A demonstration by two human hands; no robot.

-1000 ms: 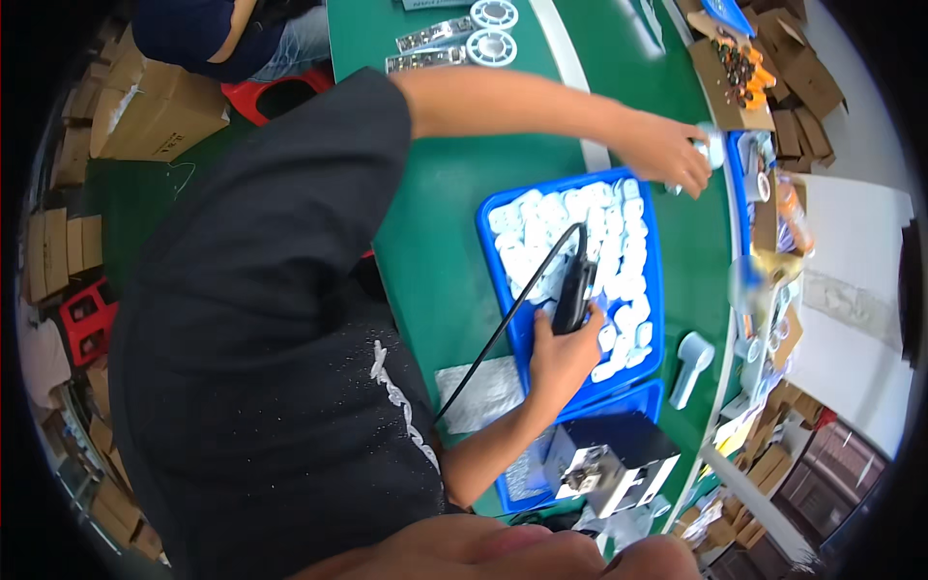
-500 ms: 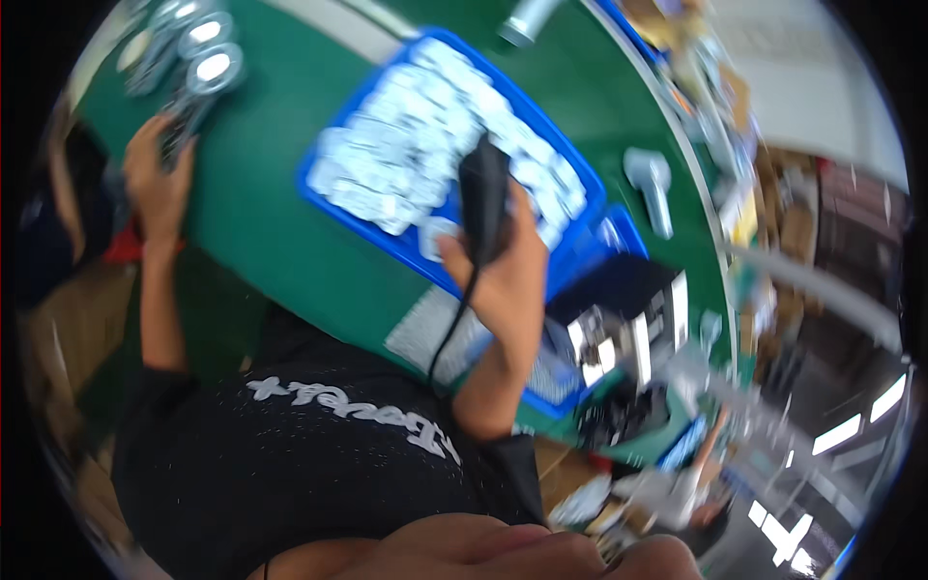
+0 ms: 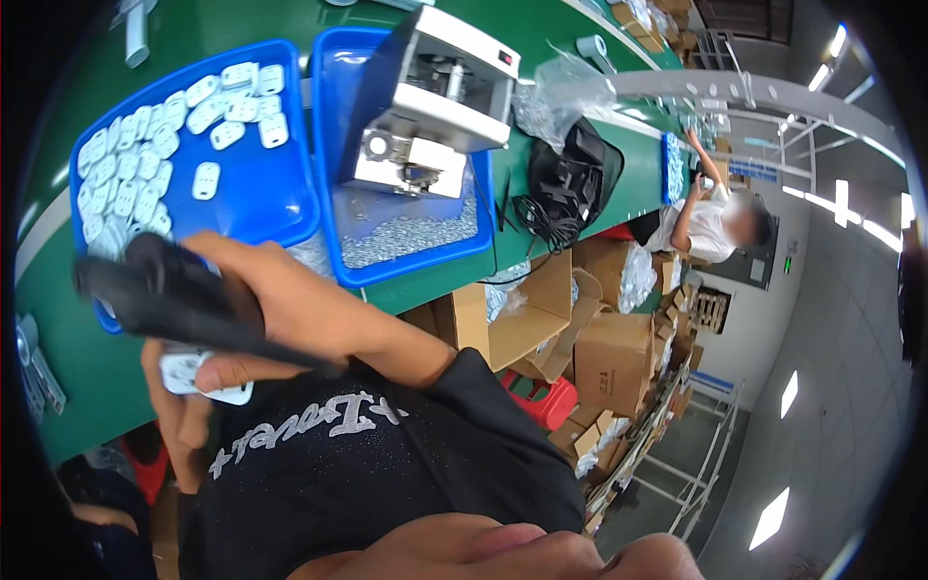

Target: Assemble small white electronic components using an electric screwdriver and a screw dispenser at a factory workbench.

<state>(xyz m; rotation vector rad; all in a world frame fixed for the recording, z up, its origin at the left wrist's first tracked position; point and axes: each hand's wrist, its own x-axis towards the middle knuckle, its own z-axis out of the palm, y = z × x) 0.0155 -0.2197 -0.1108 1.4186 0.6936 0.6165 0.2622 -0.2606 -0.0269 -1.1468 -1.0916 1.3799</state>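
My right hand point(image 3: 300, 304) is wrapped round a black corded electric screwdriver point(image 3: 179, 290), blurred by motion, in front of my chest at the left. Below the tool is a small white plate with holes point(image 3: 180, 371). The fingers of my left hand point(image 3: 176, 420) close on its left side, and a thumb, seemingly my right one, lies across its face. The screwdriver's tip is too smeared to make out. Just beyond my hands, a blue tray point(image 3: 275, 208) holds many similar white plates, heaped mostly toward its left and far sides.
Right of that tray, a second blue tray point(image 3: 425, 253) holds small screws and a screw feeder machine point(image 3: 435, 106). Farther right are a black bag point(image 3: 575, 179) and coiled cable point(image 3: 543, 227). Grey handled parts point(image 3: 37, 367) lie at far left. Cardboard boxes point(image 3: 614, 362) and a person point(image 3: 710, 227) are beyond.
The view has swung to the right. My right hand has drawn back from the tray with the screwdriver. My left hand has left the grey parts and joined it at a white plate.
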